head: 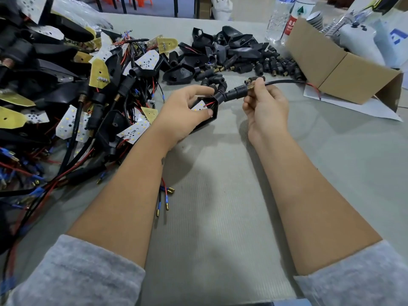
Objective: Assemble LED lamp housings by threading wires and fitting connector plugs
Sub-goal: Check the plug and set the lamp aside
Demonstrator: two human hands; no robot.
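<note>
My left hand (pixel 183 111) grips a black lamp housing (pixel 207 102) with a white LED board and a red wire inside it. A ribbed black connector plug (pixel 236 92) sits in the housing's neck and points right. My right hand (pixel 265 102) pinches the brass spring end (pixel 251 86) of that plug, where a black cable (pixel 284 81) leaves toward the right. Both hands hover just above the grey table (pixel 220 195).
A heap of assembled housings, LED boards and wires (pixel 72 96) fills the left. Empty black housings and loose plugs (pixel 231 54) lie at the back. An open cardboard box (pixel 340 67) stands at the right, water bottles (pixel 284 18) behind it. Loose wire ends (pixel 165 197) lie near my left forearm.
</note>
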